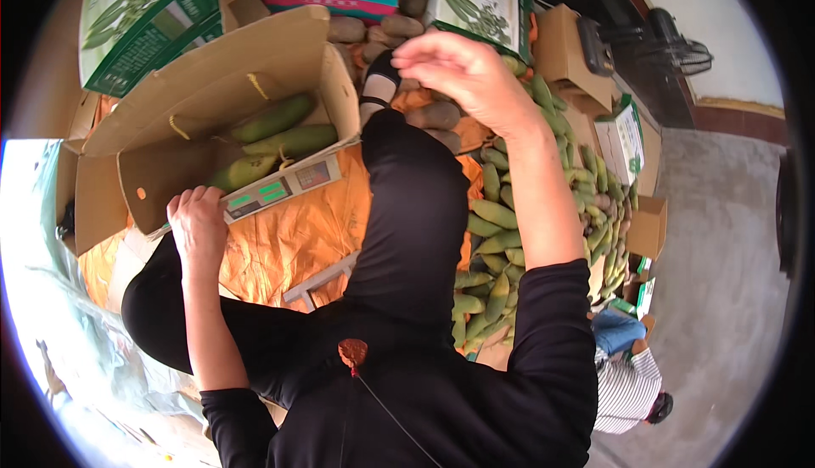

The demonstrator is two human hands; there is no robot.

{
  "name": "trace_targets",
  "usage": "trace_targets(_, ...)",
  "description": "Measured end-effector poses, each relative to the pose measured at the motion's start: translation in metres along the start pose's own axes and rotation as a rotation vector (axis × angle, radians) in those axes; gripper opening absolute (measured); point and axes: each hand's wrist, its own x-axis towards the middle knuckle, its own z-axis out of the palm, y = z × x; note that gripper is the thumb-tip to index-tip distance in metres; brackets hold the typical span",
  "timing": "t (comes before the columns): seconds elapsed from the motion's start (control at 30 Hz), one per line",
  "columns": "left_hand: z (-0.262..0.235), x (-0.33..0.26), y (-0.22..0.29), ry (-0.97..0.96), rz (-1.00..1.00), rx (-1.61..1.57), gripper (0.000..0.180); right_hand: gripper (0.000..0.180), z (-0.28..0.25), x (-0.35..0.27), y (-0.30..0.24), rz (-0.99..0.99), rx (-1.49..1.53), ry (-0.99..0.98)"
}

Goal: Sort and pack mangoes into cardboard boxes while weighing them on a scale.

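Observation:
My left hand (199, 218) is at the near edge of an open cardboard box (212, 61), its fingers curled over the rim beside the lit display of a digital scale (276, 192). Inside the box lie a few long green radishes (273, 118) at the near right end, and yellow cord handles (257, 86) hang on the far wall. My right hand (467, 69) is raised to the right of the box, above brownish oblong roots (435, 116). Its fingers stretch leftward, with the thumb apart and nothing visible in the grasp.
Green radishes (497, 213) are heaped at my right. Printed green-and-white cartons (480, 5) stand at the back, another carton (153, 22) at the far left. Orange sheeting (293, 222) covers the ground by my bent legs. A fan (675, 48) and a person in stripes (628, 387) are farther right.

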Motion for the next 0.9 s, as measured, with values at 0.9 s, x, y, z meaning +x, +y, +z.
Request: trace_targets(0.9,-0.003,0.0,0.009,0.009,0.025,-0.017,0.009,0.049,0.017,-0.27,0.318,1.141,-1.134,0.017)
